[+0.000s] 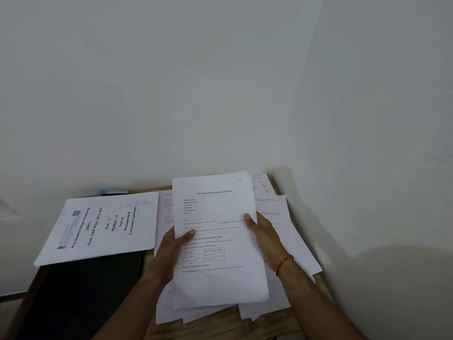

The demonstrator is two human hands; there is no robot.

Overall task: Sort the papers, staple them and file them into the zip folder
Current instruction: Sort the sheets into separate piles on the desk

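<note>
Head view: the booklet (pixel 103 225) lies leftmost on the dark folder (pixel 83 295). Your left hand (pixel 171 244) and right hand (pixel 263 235) each pinch a side edge of the letter sheaf (pixel 218 241) — long axis pointing away from you — above loose papers (pixel 282 217); the left hand is nearer the folder.

White papers (pixel 215 241) printed in black, a red wrist thread (pixel 284 262), a seemingly black folder (pixel 81 295), brown wooden table (pixel 215 325).

Dim, flat indoor light, soft shadows on the wall (pixel 367 119), wide-angle bending, small print blurred
</note>
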